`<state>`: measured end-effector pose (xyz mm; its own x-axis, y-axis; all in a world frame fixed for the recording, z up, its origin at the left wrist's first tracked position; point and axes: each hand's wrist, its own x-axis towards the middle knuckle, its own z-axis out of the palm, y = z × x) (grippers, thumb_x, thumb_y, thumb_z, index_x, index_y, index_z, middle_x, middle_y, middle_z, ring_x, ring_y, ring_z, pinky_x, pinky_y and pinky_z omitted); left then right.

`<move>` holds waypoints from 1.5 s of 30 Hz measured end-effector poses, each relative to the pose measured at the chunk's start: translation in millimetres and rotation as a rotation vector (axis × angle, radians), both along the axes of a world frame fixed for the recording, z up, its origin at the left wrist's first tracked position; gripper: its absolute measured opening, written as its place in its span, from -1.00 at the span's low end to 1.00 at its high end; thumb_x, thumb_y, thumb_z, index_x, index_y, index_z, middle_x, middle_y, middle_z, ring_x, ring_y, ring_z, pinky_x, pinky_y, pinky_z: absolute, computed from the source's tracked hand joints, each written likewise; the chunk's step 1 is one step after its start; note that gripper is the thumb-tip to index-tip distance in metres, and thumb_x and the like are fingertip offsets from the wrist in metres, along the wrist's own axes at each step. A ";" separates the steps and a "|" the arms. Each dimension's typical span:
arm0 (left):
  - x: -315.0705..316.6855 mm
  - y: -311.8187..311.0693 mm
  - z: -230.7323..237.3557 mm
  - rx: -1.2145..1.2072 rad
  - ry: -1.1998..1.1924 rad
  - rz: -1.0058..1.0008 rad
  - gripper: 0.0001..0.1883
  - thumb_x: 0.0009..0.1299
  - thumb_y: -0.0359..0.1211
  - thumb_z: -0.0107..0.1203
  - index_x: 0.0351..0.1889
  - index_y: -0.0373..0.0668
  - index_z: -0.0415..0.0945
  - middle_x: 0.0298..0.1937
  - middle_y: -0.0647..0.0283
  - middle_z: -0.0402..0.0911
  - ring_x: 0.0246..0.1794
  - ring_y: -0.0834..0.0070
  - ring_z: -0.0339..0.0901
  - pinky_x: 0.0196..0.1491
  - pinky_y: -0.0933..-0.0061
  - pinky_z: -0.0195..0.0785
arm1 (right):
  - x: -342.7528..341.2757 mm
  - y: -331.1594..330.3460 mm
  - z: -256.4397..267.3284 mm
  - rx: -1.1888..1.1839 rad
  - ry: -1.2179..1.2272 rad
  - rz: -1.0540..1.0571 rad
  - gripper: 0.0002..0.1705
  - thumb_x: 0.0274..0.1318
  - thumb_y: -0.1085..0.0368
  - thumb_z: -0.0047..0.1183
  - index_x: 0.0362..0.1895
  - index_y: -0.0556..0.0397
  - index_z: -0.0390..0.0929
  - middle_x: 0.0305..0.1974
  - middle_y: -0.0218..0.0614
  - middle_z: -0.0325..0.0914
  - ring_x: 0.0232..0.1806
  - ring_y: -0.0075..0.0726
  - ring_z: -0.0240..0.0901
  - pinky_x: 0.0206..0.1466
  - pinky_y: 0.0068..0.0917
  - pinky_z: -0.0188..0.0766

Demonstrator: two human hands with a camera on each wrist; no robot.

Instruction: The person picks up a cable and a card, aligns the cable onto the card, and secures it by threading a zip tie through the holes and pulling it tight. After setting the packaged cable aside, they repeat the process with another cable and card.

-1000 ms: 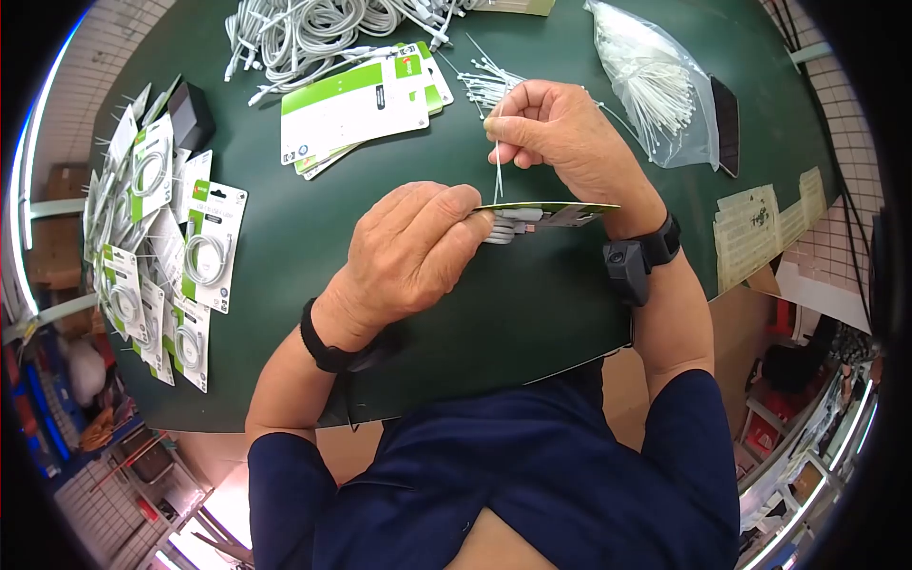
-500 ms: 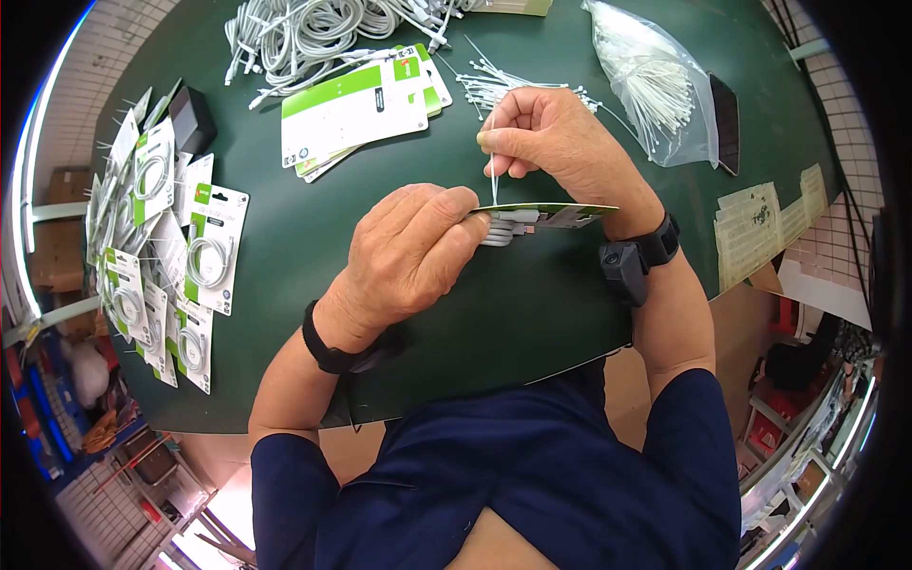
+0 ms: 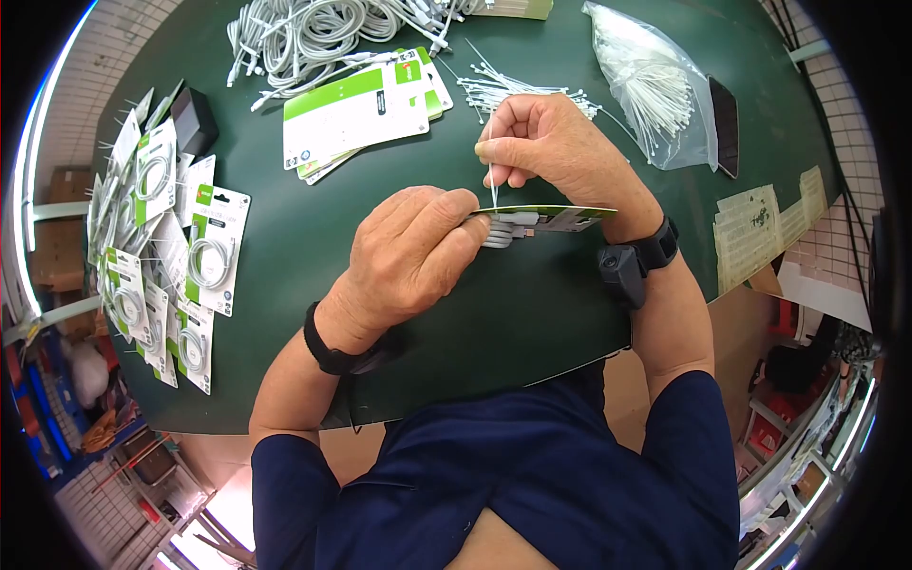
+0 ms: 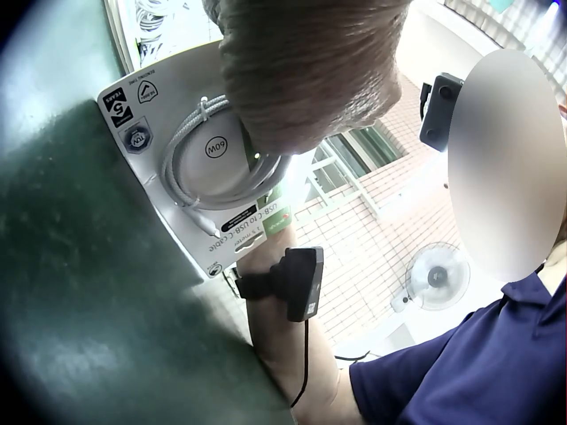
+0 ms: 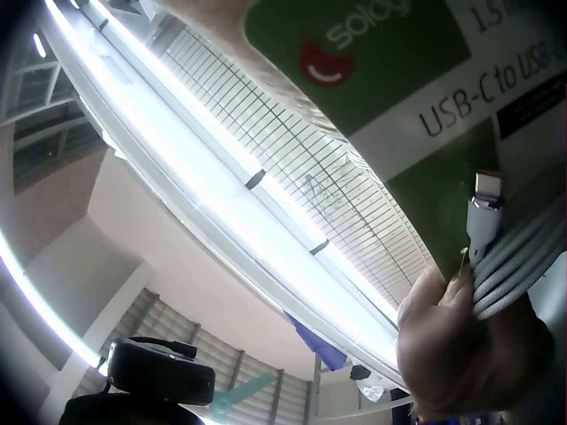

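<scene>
My left hand [image 3: 408, 249] grips one end of a cable card [image 3: 570, 215], held nearly edge-on to the head view above the table. A coiled pale cable [image 4: 182, 168] lies against the card's face, with a tie around the coil in the left wrist view. My right hand [image 3: 565, 142] pinches a thin white zip tie [image 3: 494, 194] between thumb and fingers; it stands up from the card's back close to the left fingertips. In the right wrist view the left hand [image 5: 469, 345] holds the card beside the cable's metal plug [image 5: 488, 184].
Carded cables [image 3: 211, 256] are piled at the left beside a black box [image 3: 193, 122]. Blank-backed cards [image 3: 356, 116], loose cables [image 3: 328, 33] and scattered zip ties [image 3: 503, 87] lie at the back. A bag of ties [image 3: 655, 95] and a phone [image 3: 724, 123] are at right.
My right hand has moved slightly down toward the card, still pinching the tie, and less of the tie shows between hand and card. The left hand and card have barely moved.
</scene>
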<state>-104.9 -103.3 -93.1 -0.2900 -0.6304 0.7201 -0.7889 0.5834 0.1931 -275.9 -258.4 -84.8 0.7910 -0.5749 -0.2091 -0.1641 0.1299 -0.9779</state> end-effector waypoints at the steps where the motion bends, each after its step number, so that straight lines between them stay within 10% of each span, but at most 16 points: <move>1: 0.1 0.1 -0.2 -0.001 -0.001 0.000 -0.82 0.18 -0.50 0.33 -0.28 -0.25 0.58 -0.22 0.18 0.62 -0.32 0.34 0.65 -0.28 0.35 0.57 | -0.5 -0.3 2.4 0.039 -0.007 0.057 -0.88 0.30 0.36 0.28 -0.24 0.14 0.63 -0.36 -0.41 0.67 -0.35 -0.59 0.66 -0.28 -0.68 0.54; 45: -4.3 10.2 23.0 0.216 0.001 -0.007 -0.60 0.07 -0.61 0.35 -0.08 -0.26 0.64 -0.09 0.18 0.73 -0.23 0.29 0.75 -0.25 0.36 0.63 | -3.4 -7.2 3.3 0.108 -0.016 0.436 -0.82 0.39 0.33 0.17 -0.17 0.21 0.71 -0.36 -0.44 0.66 -0.37 -0.66 0.51 -0.25 -0.64 0.47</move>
<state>-109.2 -93.0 -70.1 -0.2945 -0.7678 0.5690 -0.7846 0.5342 0.3149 -279.3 -265.6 -81.5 0.9581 -0.1630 -0.2354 -0.2111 0.1535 -0.9653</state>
